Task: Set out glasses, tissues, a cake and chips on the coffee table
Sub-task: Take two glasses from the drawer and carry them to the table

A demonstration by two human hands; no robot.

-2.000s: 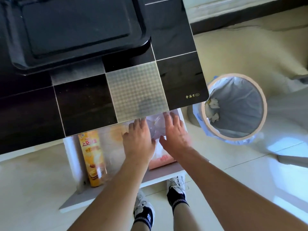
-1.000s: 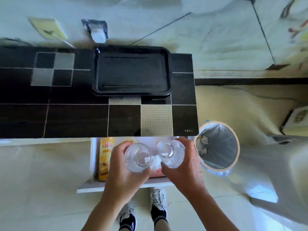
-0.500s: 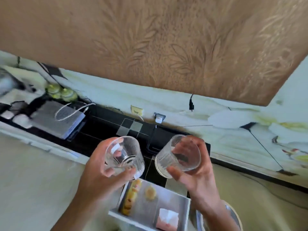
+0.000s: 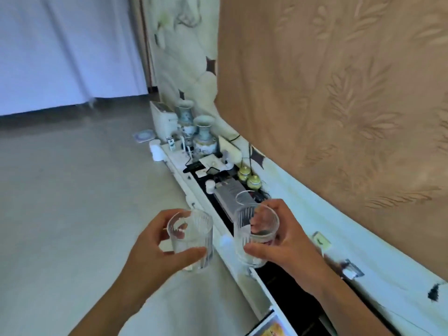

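Observation:
Two clear ribbed glasses are held upright in front of me, side by side and a little apart. My left hand (image 4: 155, 248) grips the left glass (image 4: 191, 241), thumb across its front. My right hand (image 4: 286, 241) grips the right glass (image 4: 254, 235) the same way. Both glasses look empty. A corner of the open drawer (image 4: 271, 329) with a yellow package shows at the bottom edge. The coffee table, tissues and cake are out of view.
A long low cabinet (image 4: 208, 197) with a black top runs along the wall on the right, carrying two porcelain vases (image 4: 203, 137), small green jars (image 4: 248, 178) and cables. Bare pale floor (image 4: 72, 202) spreads to the left, up to white curtains (image 4: 68, 49).
Both hands took the glasses out of the drawer and lifted them. My view has swung up and to the left, from the drawer and bin to the cabinet's length and the floor.

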